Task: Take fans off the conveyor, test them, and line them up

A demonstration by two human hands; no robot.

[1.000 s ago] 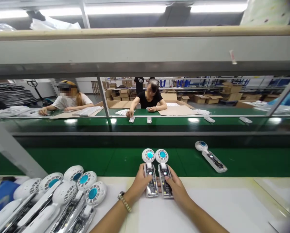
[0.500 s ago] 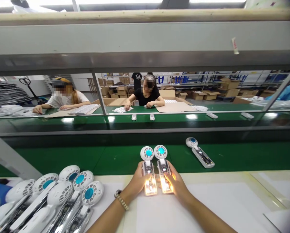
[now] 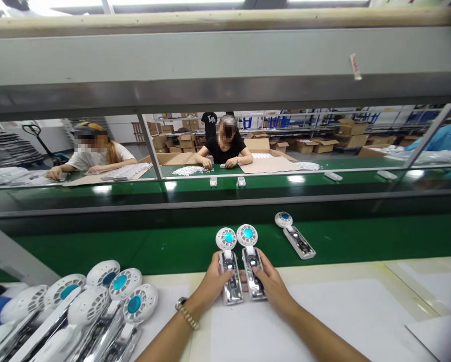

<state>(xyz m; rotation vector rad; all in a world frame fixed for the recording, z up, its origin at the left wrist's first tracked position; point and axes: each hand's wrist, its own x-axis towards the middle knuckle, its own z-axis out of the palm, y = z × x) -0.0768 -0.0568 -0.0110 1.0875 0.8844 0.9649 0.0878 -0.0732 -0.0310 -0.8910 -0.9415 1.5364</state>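
So, forearms reach in from the bottom of the view, thumbs on top of the housings. Left hand (image 3: 213,280) is gripping the left fan unit (image 3: 232,290), right hand (image 3: 273,280) the right fan unit (image 3: 255,288). Units sit side by side, heads pointing away, at the near edge of the green belt (image 3: 183,251). Can't tell if the hands touch.

Containers: open cardboard box (image 3: 257,146) beside the co-worker in black (image 3: 225,149) holds white parts (image 3: 261,156). Open cartons (image 3: 304,146) farther back, contents too small to tell.
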